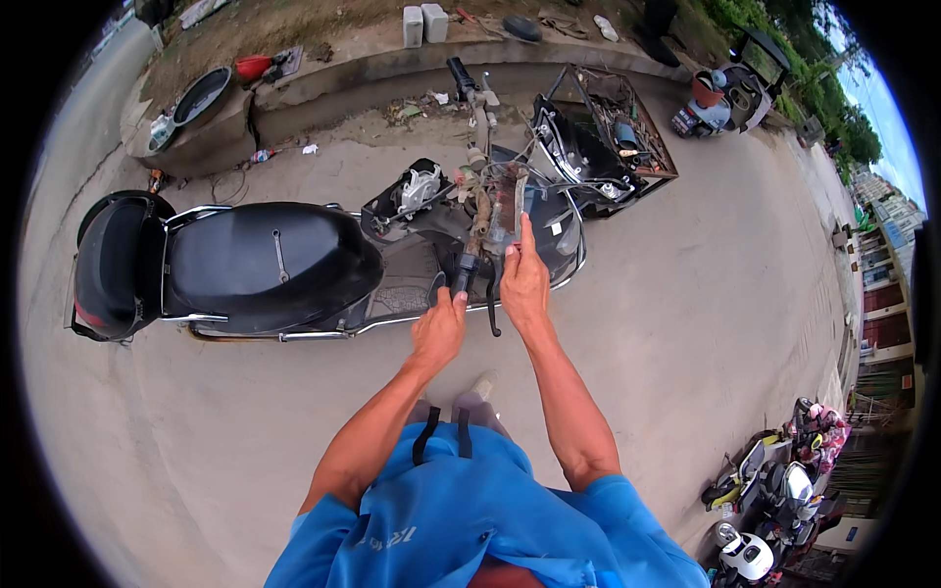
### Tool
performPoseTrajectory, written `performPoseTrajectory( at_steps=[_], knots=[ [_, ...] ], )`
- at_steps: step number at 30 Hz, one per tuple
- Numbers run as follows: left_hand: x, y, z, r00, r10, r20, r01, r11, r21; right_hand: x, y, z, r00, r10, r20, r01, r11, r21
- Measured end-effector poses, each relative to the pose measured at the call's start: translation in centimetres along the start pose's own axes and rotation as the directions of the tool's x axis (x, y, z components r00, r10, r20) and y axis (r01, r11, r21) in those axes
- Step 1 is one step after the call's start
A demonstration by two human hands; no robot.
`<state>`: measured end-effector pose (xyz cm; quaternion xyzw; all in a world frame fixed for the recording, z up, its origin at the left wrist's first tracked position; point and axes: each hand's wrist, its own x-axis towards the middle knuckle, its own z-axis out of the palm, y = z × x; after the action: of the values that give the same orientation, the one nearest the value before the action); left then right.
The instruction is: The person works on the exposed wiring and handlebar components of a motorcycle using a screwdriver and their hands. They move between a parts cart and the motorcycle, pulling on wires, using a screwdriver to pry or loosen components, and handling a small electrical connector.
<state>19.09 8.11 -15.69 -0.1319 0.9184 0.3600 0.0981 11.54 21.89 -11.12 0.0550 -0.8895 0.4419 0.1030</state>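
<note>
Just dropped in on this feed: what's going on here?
Someone in a blue shirt is at a black scooter with exposed wiring around its handlebar. Their left hand is on the near handlebar grip; their right hand holds a narrow pale strip, too unclear to identify. A wrench lies on the seat, and a metal-framed crate of tools and parts stands beyond the front end.

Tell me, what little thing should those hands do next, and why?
Maybe the left hand should squeeze the black grip firmly, so the handlebar won't swing. That hand is right at the grip's end, and the right hand has a slim pale thing near the handlebar's uncovered middle, where a wobble could spoil its aim.
</note>
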Motion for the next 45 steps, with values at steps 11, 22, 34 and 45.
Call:
performPoseTrajectory(
  at_steps=[11,22,34,45],
  knots=[
    [0.1,-0.6,-0.2,1.0,0.029,-0.006,-0.029,1.0,-0.008,-6.7,2.2,-0.4,0.975,0.207,-0.074,-0.171,0.925,0.339],
    [0.3,-0.8,-0.2,0.999,0.036,0.004,-0.036,0.999,-0.004,-13.3,7.1,1.4,0.986,0.163,0.029,-0.165,0.954,0.25],
    [0.5,-1.4,-0.2,0.999,0.001,0.033,-0.001,1.0,0.001,-8.8,6.0,1.0,0.995,0.095,-0.02,-0.085,0.952,0.294],
    [1.1,-1.7,-0.3,1.0,-0.001,0.028,0.0,1.0,0.024,-5.5,3.2,3.1,0.97,0.221,0.105,-0.243,0.809,0.535]
  ],
)
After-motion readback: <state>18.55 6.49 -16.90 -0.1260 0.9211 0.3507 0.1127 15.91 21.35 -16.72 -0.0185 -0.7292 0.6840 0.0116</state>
